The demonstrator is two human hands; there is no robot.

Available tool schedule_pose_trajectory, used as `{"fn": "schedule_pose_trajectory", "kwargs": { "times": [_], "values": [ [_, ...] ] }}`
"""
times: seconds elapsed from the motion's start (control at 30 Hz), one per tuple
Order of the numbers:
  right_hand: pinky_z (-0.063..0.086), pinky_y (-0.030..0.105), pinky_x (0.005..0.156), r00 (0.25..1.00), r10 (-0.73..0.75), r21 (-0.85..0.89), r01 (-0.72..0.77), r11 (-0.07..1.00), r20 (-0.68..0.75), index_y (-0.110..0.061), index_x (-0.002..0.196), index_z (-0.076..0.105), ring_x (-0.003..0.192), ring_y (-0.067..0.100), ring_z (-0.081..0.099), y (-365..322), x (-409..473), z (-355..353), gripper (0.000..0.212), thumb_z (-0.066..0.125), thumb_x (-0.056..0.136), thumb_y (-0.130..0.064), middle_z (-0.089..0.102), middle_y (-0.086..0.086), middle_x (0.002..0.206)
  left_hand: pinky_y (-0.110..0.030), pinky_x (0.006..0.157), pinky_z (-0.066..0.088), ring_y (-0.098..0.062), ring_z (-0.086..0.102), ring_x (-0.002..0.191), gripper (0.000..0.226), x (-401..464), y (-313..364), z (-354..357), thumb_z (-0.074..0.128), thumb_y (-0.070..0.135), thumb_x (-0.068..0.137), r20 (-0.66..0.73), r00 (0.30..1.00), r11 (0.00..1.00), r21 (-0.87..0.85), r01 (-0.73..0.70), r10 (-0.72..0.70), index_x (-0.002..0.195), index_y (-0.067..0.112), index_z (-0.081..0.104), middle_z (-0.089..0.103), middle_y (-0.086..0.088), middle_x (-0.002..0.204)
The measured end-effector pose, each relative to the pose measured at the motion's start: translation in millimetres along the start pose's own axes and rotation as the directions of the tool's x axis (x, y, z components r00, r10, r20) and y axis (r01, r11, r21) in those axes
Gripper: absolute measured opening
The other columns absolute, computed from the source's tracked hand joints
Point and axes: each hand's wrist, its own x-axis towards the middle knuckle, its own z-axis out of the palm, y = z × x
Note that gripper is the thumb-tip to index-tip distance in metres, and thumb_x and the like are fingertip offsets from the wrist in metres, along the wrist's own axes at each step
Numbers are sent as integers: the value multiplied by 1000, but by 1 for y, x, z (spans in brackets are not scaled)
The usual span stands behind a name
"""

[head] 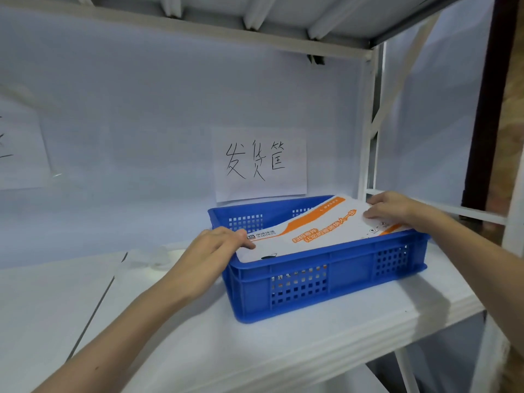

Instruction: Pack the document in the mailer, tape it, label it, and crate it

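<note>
A white and orange mailer [314,228] lies tilted across the top of a blue plastic crate [320,282], its right end resting over the crate's right rim. My left hand [215,248] grips the mailer's near left corner at the crate's left wall. At the far right end, my right hand [394,208] has its fingers laid on top of the mailer. The document is not visible, and more orange and white shows through the crate's holes.
The crate stands on a white shelf [255,350], near its right end. A paper sign with handwritten characters [259,163] hangs on the back wall behind it. The shelf's white metal post [367,131] rises just right of the crate. Another paper sheet [19,146] hangs at far left.
</note>
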Motion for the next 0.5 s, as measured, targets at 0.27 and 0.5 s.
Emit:
{"fn": "schedule_pose_trajectory", "kwargs": {
  "times": [0.27,0.5],
  "values": [
    [46,36,93,988,-125,-159,110,981,-89,-9,119,67,110,28,59,0,0,2,29,53,94,-17,63,10,127,-37,111,37,1,50,120,56,4,-9,-5,27,68,81,-49,999,990,-139,4,-10,104,43,71,63,29,111],
    [43,34,100,948,-296,-68,289,955,-120,-11,119,66,118,22,57,-26,-27,10,28,49,97,-14,65,7,126,-25,90,44,-4,59,99,20,-2,-3,-13,51,30,98,-105,994,992,-122,14,-27,105,42,65,63,20,113]
  ]
}}
